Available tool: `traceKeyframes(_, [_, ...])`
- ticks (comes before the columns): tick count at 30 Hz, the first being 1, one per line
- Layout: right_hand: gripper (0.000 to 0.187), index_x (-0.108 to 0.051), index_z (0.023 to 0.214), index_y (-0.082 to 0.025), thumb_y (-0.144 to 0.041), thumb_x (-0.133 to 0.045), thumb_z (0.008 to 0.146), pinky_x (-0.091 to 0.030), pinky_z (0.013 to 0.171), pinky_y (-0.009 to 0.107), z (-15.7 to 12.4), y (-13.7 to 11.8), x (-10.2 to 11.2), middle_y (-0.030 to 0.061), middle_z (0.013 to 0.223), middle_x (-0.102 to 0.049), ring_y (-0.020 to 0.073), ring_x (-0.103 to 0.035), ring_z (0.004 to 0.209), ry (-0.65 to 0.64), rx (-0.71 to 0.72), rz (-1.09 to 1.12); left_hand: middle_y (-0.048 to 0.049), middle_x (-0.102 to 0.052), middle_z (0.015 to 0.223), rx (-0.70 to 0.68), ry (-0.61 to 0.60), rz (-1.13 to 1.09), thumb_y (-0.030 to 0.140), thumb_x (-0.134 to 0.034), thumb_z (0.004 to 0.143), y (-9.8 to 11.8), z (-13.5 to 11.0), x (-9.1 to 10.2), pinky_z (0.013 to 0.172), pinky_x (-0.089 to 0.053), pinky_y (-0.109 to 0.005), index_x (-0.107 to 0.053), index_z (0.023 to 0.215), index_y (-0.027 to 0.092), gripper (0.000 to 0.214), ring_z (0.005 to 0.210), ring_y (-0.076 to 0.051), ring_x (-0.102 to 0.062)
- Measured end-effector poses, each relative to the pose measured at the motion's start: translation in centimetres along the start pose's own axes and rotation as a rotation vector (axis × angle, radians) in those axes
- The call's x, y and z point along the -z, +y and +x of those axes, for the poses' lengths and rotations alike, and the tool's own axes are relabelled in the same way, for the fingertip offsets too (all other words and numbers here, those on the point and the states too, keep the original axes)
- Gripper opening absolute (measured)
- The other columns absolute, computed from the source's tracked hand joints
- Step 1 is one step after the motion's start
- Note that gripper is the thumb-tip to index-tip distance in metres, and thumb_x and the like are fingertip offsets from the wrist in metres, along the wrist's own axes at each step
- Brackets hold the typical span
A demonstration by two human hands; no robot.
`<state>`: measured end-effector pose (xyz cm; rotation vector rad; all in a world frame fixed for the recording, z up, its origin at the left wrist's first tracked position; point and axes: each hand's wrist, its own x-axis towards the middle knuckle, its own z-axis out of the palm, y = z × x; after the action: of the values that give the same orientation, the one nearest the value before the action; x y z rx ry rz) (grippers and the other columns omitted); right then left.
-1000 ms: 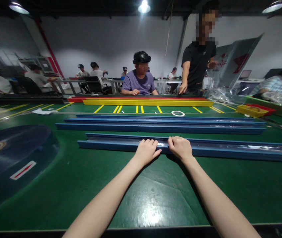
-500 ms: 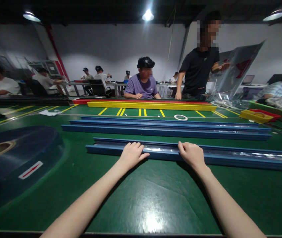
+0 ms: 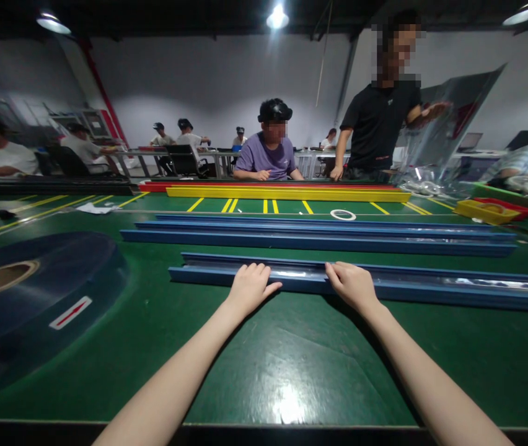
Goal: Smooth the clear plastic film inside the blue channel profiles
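A long blue channel rail lies across the green table in front of me, with clear film glinting inside it. My left hand rests on the rail's near wall, fingers curled over the edge and thumb pointing right. My right hand grips the same wall a short way to the right, fingers hooked over it too. Both hands sit near the rail's left half.
Two more blue rails lie just beyond, then a yellow rail and a red one. A tape ring sits mid-table. A big blue film roll lies at left. A yellow tray is at right. People sit and stand across the table.
My hands first slid apart along the rail, then the right hand came back a little toward the left one. The standing person lifted a clear sheet.
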<state>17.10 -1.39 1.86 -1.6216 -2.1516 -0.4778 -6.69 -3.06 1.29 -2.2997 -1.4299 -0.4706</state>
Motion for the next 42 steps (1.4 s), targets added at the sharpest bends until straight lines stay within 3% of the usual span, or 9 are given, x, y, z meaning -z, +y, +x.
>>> traceKeyframes(13, [0.048,-0.058,0.056,-0.018,-0.039,-0.025,0.085,-0.019,0.049,0.022,0.0,0.0,-0.1,0.0015,0.063,-0.06,0.0087,-0.052,0.057,-0.023,-0.001,-0.001,-0.0059,-0.057,0.094,-0.015,0.013,-0.053,0.046,-0.04,0.081,0.0,-0.2,0.1,0.069,-0.033,-0.029,-0.053,0.086,0.018,0.032,0.087,-0.019,-0.049])
traceKeyframes(23, [0.047,-0.058,0.058,-0.019,-0.038,-0.026,0.085,-0.019,0.049,0.023,0.1,0.0,0.2,0.0009,0.064,-0.061,0.0088,-0.052,0.059,-0.055,0.002,-0.001,-0.005,-0.057,0.095,-0.009,-0.02,-0.058,0.046,-0.038,0.082,0.0,-0.1,0.0,0.069,-0.033,-0.029,-0.053,0.088,0.017,0.033,0.087,-0.018,-0.049])
traceKeyframes(28, [0.047,-0.056,0.056,-0.017,-0.037,-0.026,0.085,-0.019,0.049,0.023,0.0,-0.3,0.3,0.0016,0.06,-0.058,0.0083,-0.049,0.056,-0.011,0.027,-0.008,-0.0052,-0.056,0.095,-0.005,-0.04,-0.053,0.047,-0.036,0.082,0.0,-0.1,0.1,0.069,-0.033,-0.029,-0.053,0.088,0.017,0.035,0.088,-0.018,-0.049])
traceKeyframes(35, [0.041,-0.054,0.056,-0.016,-0.031,-0.029,0.085,-0.02,0.051,0.024,1.6,-2.9,0.3,0.0018,0.058,-0.055,0.0079,-0.046,0.057,0.152,0.16,-0.012,-0.0058,-0.057,0.089,0.004,-0.033,-0.052,0.047,-0.038,0.082,0.0,-0.1,0.1,0.068,-0.033,-0.03,-0.053,0.09,0.017,0.035,0.085,-0.019,-0.049])
traceKeyframes(42, [0.039,-0.056,0.055,-0.018,-0.029,-0.031,0.084,-0.019,0.051,0.024,2.8,-6.3,-0.3,0.0005,0.056,-0.055,0.0078,-0.046,0.055,0.16,0.26,0.044,-0.0049,-0.059,0.082,0.023,-0.057,-0.045,0.05,-0.035,0.082,-1.0,-0.2,0.6,0.067,-0.033,-0.03,-0.053,0.082,0.017,0.038,0.079,-0.019,-0.052])
